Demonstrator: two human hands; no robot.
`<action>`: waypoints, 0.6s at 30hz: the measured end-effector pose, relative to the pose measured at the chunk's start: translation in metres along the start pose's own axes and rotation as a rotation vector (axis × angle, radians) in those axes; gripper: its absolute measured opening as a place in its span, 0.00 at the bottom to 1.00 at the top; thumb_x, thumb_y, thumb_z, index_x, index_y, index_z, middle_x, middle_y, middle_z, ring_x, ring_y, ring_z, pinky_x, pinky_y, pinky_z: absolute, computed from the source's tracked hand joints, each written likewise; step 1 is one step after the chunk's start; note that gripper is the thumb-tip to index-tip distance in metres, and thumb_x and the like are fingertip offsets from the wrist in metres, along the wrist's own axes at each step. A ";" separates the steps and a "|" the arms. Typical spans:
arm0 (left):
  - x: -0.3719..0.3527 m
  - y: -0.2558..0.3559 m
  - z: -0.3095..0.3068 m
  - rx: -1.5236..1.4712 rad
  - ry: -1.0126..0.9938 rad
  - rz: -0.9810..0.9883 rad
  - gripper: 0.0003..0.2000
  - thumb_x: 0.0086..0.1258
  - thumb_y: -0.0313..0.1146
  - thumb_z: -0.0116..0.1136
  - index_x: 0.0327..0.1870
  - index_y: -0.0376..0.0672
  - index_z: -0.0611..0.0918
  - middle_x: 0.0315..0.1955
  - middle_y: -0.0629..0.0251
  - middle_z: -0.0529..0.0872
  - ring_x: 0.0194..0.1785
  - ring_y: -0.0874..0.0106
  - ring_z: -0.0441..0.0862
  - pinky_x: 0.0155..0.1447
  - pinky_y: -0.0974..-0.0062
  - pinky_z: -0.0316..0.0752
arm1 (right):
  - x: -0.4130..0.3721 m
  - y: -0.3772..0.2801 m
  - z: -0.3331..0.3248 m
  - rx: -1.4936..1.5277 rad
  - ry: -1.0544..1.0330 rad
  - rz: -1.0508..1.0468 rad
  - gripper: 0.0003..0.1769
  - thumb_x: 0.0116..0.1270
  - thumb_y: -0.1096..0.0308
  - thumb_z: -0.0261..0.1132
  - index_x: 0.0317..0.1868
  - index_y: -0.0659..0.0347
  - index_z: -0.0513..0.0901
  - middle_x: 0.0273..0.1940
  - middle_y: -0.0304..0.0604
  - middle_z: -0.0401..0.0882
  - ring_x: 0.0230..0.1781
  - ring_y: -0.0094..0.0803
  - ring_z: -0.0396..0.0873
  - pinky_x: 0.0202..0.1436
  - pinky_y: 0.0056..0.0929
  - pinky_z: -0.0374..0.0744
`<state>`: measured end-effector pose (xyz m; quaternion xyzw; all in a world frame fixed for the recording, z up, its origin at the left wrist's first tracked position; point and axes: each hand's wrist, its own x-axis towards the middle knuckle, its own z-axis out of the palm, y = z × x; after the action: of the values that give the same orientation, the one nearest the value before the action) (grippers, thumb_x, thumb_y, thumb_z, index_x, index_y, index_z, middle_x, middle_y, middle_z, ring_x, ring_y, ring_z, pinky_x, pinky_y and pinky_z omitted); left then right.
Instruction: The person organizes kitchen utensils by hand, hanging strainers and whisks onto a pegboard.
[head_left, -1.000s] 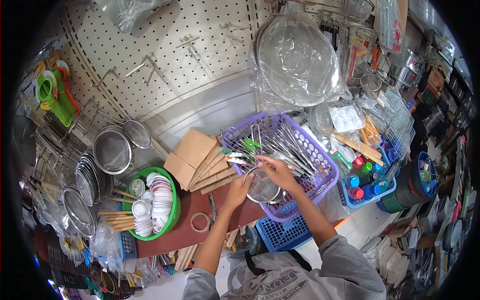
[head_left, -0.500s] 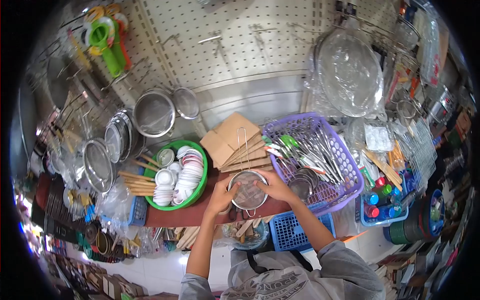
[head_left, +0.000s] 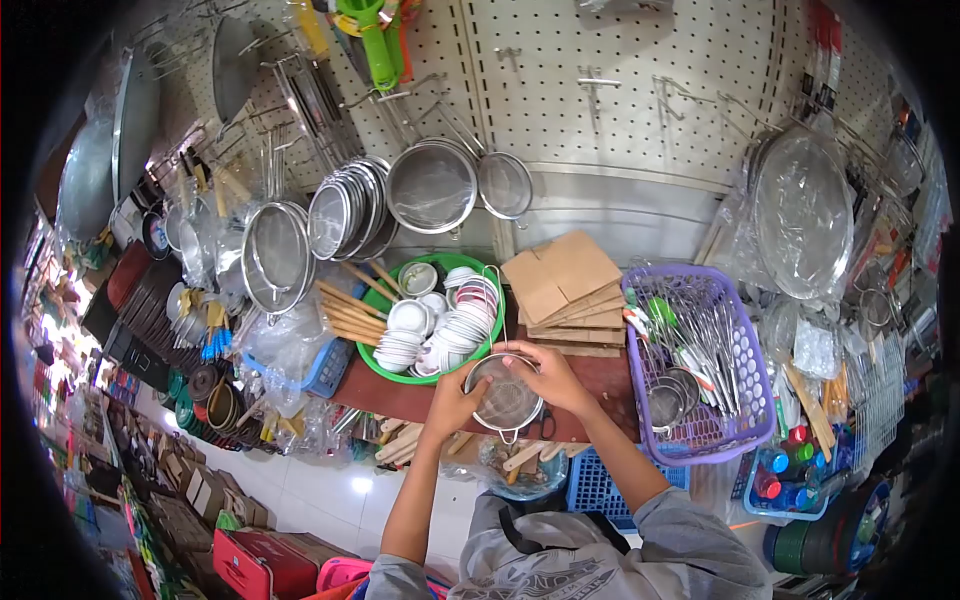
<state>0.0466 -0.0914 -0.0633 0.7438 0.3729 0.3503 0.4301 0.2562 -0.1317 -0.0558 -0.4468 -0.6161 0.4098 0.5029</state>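
A small round wire strainer (head_left: pixel 507 398) with a metal rim is held in front of my body, its long wire handle pointing away toward the shelf. My left hand (head_left: pixel 457 400) grips the rim on the left, thumb over the mesh. On the upper right side, my right hand (head_left: pixel 548 378) holds the rim, its thumb also on the mesh. Just beyond the strainer lies a stack of brown cardboard pieces (head_left: pixel 565 280). A green basket (head_left: pixel 417 378) of small white bowls (head_left: pixel 465 320) stands to the left of the handle.
A purple basket (head_left: pixel 763 400) of metal utensils stands on the right. Larger strainers (head_left: pixel 432 187) hang from a pegboard (head_left: pixel 620 120). Blue baskets (head_left: pixel 610 490) sit below and left of the red-brown shelf (head_left: pixel 400 405). A red case (head_left: pixel 265 565) stands at lower left.
The view has turned left, so the shelf goods appear farther right and the red case has come into view. Both hands still hold the strainer; its handle now leans left.
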 end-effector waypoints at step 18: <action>0.097 0.067 -0.056 0.010 0.233 0.326 0.21 0.72 0.30 0.69 0.63 0.37 0.77 0.50 0.55 0.85 0.46 0.66 0.84 0.52 0.68 0.78 | 0.113 -0.092 -0.004 -0.273 0.264 -0.349 0.21 0.74 0.66 0.67 0.66 0.55 0.85 0.49 0.50 0.91 0.49 0.39 0.91 0.50 0.35 0.85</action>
<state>0.0627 -0.0108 0.0378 0.7507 0.2966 0.4974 0.3179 0.2369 -0.0474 0.0611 -0.4469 -0.6625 0.1680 0.5772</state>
